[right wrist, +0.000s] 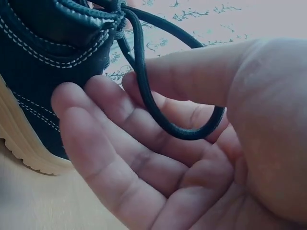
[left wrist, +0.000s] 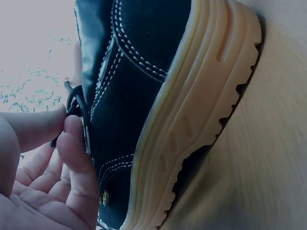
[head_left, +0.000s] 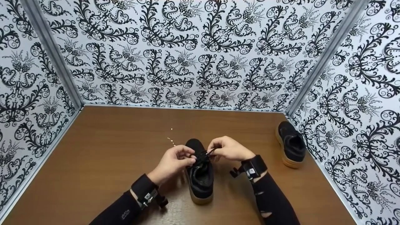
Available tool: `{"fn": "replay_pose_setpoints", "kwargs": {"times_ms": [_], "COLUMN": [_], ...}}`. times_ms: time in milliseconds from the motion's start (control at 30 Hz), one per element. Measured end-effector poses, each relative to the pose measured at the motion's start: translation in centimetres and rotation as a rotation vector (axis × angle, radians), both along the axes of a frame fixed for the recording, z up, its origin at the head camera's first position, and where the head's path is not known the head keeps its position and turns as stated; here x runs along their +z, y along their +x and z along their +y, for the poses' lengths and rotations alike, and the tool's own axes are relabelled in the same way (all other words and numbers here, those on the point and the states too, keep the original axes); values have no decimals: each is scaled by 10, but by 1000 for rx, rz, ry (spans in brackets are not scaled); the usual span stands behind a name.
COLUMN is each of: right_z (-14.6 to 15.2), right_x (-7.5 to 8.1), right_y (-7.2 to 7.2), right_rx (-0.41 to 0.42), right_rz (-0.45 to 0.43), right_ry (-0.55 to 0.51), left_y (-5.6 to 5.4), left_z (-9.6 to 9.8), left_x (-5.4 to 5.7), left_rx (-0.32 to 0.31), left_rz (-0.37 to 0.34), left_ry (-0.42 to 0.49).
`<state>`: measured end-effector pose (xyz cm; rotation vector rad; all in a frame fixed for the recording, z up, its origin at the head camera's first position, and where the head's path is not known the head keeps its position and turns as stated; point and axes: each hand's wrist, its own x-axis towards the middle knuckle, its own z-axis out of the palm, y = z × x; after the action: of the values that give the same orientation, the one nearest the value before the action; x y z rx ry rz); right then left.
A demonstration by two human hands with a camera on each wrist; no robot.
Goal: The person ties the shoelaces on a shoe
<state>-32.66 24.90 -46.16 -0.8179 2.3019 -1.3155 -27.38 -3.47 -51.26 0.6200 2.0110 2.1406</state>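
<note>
A black shoe (head_left: 201,184) with a tan gum sole stands on the table between the two hands, toe pointing away. On its left side, my left hand (head_left: 175,162) pinches a dark shoelace (left wrist: 79,103) between thumb and finger, right at the lacing. My right hand (head_left: 230,150) holds lace at the shoe's other side. Seen from the right wrist, a loop of black shoelace (right wrist: 148,103) hangs down across that hand's curled fingers, with the thumb against the lace. White stitching lines the shoe's upper (left wrist: 127,96).
The matching black shoe (head_left: 292,145) stands at the table's far right, beside the patterned side wall (head_left: 359,125). A wood-toned table (head_left: 125,134) ends at a patterned back wall (head_left: 175,62). Small bright spots (head_left: 171,140) show on the table left of the near shoe's toe.
</note>
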Motion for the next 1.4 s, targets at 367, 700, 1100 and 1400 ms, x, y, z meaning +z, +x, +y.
{"fn": "replay_pose_setpoints", "kwargs": {"times_ms": [367,700,1100,1400], "right_z": [2,16,27,35], "right_x": [2,8,2,0], "right_y": [-1,-1,-11,-15], "right_rx": [-71,-25,56,72], "right_rz": [69,-28,-20,-106], "right_ry": [121,104,136,87], "left_y": [2,4,1,-7], "left_z": [1,-1,-7,-16], "left_x": [3,6,4,3], "left_rx": [58,50,15,-29], "left_rz": [97,96,63,35], "left_ry": [-93,-81,-56,-81]}}
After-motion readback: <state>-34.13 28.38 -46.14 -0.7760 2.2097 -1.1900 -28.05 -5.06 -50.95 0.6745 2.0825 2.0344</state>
